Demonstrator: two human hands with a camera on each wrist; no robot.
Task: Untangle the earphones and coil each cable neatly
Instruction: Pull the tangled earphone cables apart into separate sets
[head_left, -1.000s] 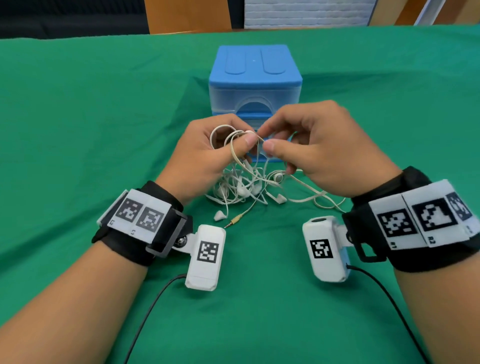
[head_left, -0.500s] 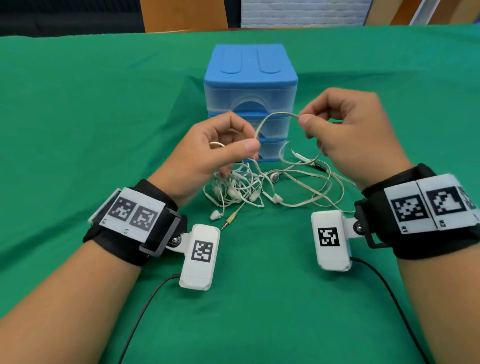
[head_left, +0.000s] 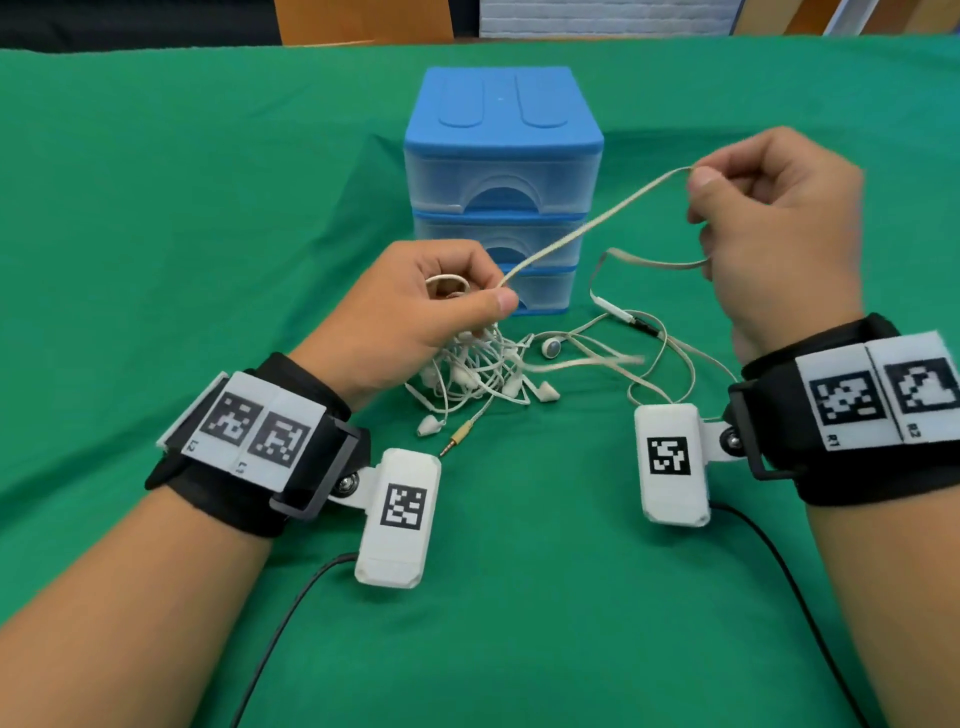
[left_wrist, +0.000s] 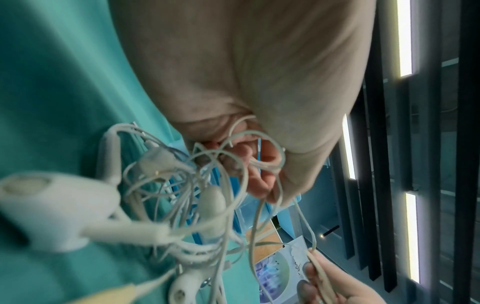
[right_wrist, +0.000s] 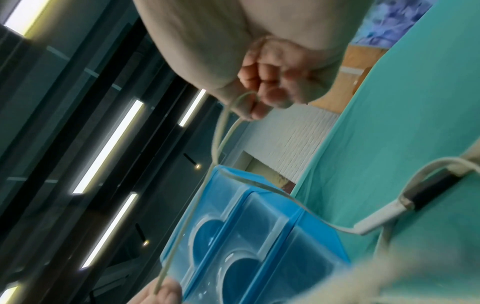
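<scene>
Several thin, limp, light earphone cables (head_left: 478, 374) remain knotted mid-bench; left hand (head_left: 415, 317) pinches the bundle, right hand (head_left: 774, 228) pinches one beige cable (head_left: 597, 221), best gripped near knots, judged snag-prone.

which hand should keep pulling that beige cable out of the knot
The right hand, probably. It pinches the beige cable up high, away from the tangle, with room to draw outward. The left hand grips the cable's other end and the clump, so it suits anchoring.
</scene>
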